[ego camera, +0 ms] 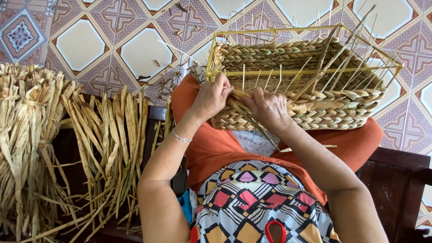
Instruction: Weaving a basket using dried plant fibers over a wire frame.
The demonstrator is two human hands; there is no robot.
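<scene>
Patterned tile floor (112, 49) is showing behind; dried leaf bundles (40, 148) are lying on a dark bench (396, 180) at the person's left. Half-woven basket (297, 85) is resting on the lap, yellow wire frame (252, 72) sticking up above the braid. Left hand (211, 96) is pinching a strand (245, 114) at the rim; right hand (267, 108) is pressing the weave, fingers curled. Basket is looking light, springy, stiff only at the frame: best gripped there.
</scene>
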